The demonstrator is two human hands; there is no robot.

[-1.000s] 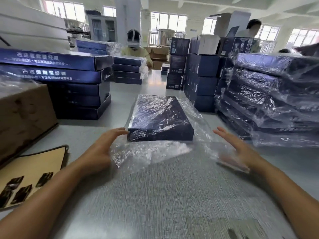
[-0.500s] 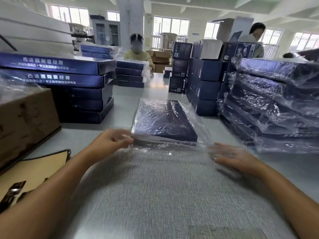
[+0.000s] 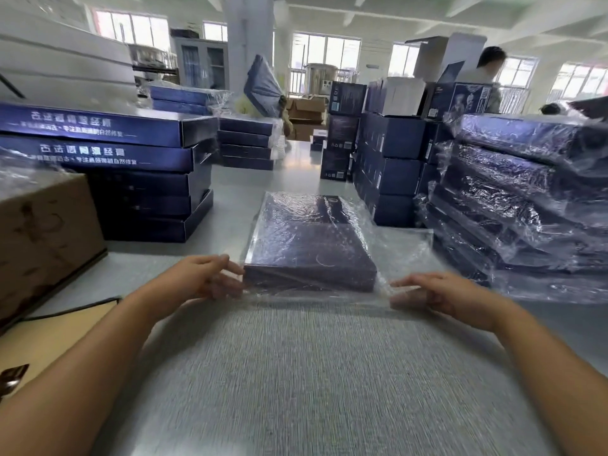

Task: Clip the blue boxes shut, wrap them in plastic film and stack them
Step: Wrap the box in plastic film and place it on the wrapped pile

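Clear plastic film (image 3: pixel 398 248) drawn taut between my two hands. Left hand (image 3: pixel 204 278): fingers pinch the film's near edge just beside the box's left corner. Right hand (image 3: pixel 437 292): pinches the same edge just past the right corner. Blue box (image 3: pixel 309 245): lies flat on the grey table (image 3: pixel 296 373) between them, its top covered, with loose film billowing to its right. Judged step: closing the near end. I would pull evenly on both sides, fold the flap snug against the front face, and avoid dragging the box. Wrapped stack (image 3: pixel 526 205), near right, is the likely destination. Unwrapped stack (image 3: pixel 131 179) stands on the left.
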